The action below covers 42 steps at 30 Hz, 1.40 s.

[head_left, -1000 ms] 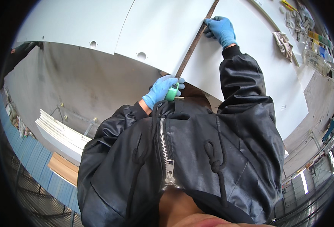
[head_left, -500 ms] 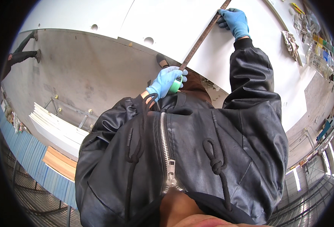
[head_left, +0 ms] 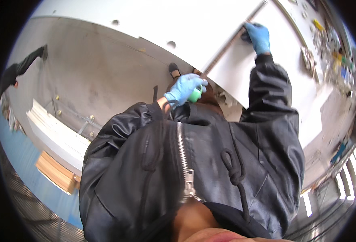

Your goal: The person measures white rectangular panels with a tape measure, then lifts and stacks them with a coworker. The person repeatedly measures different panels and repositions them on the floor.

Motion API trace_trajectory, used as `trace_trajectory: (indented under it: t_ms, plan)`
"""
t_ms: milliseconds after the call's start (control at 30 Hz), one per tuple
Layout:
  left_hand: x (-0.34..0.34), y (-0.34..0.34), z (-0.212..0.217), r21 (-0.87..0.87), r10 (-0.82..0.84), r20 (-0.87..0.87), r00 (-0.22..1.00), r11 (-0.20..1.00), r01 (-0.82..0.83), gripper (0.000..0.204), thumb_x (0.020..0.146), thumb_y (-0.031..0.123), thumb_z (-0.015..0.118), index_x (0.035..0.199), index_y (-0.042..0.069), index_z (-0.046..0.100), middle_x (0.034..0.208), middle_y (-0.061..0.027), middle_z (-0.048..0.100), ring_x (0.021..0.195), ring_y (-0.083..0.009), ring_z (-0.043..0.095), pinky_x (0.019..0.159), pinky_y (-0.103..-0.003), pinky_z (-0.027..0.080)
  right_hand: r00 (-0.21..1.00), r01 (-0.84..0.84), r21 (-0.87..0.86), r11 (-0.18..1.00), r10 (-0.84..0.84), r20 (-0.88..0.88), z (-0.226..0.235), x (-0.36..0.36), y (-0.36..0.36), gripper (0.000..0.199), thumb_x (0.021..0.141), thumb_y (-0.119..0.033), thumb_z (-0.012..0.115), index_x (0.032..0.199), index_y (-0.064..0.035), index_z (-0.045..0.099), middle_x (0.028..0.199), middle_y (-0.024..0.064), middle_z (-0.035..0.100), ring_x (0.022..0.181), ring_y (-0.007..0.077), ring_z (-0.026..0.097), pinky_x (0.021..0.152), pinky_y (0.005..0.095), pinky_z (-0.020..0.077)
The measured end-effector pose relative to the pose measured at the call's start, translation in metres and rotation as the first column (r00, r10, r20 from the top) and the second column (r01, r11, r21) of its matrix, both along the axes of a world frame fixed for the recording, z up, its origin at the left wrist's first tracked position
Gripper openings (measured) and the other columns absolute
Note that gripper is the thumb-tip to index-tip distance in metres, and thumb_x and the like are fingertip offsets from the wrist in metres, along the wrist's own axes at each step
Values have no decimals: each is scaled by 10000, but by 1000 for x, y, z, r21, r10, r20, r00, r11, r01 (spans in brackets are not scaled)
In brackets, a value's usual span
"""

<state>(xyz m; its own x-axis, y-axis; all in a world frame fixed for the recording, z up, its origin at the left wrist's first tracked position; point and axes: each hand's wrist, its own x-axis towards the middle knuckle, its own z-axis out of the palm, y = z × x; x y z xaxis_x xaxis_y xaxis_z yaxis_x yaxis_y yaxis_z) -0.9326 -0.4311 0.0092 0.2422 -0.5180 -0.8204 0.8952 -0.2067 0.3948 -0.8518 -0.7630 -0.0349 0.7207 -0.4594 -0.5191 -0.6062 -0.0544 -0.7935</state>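
My left hand (head_left: 182,88), in a light blue glove, is closed around a green tape measure (head_left: 195,95) in front of my waist, by the board's near edge. From it the narrow, worn brown blade (head_left: 225,49) runs out slantwise to the upper right across a large white panel (head_left: 236,74). My right hand (head_left: 259,38), gloved in blue with dark fingertips, is closed at the blade farther out on the panel. Its fingertips partly hide behind the glove. The blade's far end shows beyond that hand.
Another white panel (head_left: 145,24) with round holes lies alongside. A crumpled cloth (head_left: 308,59) and cluttered small items (head_left: 334,60) sit at the right. White boards (head_left: 59,131) are stacked at the left, near wood-coloured planks (head_left: 55,171). A person's leg (head_left: 29,62) shows at far left.
My view has tilted and shifted, bringing the blade's far end into sight. Both hands keep their hold on the tape measure. The person at far left has changed leg position.
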Motion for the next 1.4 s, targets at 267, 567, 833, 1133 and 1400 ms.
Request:
trace_trajectory:
  t_ms: [267,567,833,1133,1400]
  plan:
    - [-6,45,52,65,-69,508,859,997,42,288,916,245,618,1062,4,674,754,-87,665,605,-150,654,610,-303,534,736,139,-37,990,-78,672,100,-42,52,246,833,-98,508,753,54,684,769,146,700,652,216,665,609,306,560]
    - [-36,245,60,-111,241,571,785,970,-218,196,911,168,619,1017,41,723,728,-9,671,599,-103,588,575,-261,477,570,-104,-150,983,183,801,174,-11,305,402,1053,-233,422,1090,120,610,947,215,712,741,268,685,731,366,595]
    - [-128,472,79,-43,529,651,545,742,-669,180,877,181,638,943,52,744,755,-18,687,656,-112,618,623,-276,495,317,-701,-194,686,543,777,171,-22,608,385,1045,-180,371,1231,100,560,1008,214,718,788,245,706,673,328,593]
    - [-226,662,25,-226,833,552,-46,95,-970,215,915,216,706,1013,26,725,876,-35,707,749,-101,631,653,-263,507,120,-980,-42,195,745,656,125,-36,918,406,1052,-272,485,1302,42,543,1085,204,715,828,242,717,694,319,571]
    - [-313,802,38,-300,694,339,-636,-561,-772,246,924,185,642,1046,-21,700,965,-107,731,811,-162,677,715,-289,565,-179,-927,210,-312,857,484,56,-101,1187,431,1018,-332,562,1256,27,575,1051,174,729,825,224,725,677,300,568]
